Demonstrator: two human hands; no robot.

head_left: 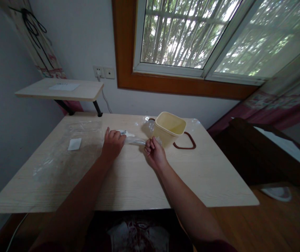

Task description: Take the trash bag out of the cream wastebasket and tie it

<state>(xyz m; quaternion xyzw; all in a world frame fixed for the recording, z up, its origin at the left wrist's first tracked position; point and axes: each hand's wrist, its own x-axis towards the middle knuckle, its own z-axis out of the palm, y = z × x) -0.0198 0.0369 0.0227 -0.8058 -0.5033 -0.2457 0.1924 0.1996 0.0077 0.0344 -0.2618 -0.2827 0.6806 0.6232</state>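
Observation:
Between my two hands a clear plastic bag [135,140] is stretched, twisted into a narrow strip above the table. My left hand [113,141] grips its left end, thumb and fingers closed on it. At the other end my right hand [154,149] is curled in a fist around the plastic. Just behind the right hand stands a cream-yellow plastic bin [169,127], upright, with brown handles [189,142] folded out at its sides. Something white and crumpled [126,133] lies beyond the strip, partly hidden by my left hand.
A large clear plastic sheet or bag [60,157] lies flat on the left of the wooden table [204,182], with a white paper square [74,144] on it. A raised shelf [60,89] stands at the back left. Dark furniture [265,157] is to the right.

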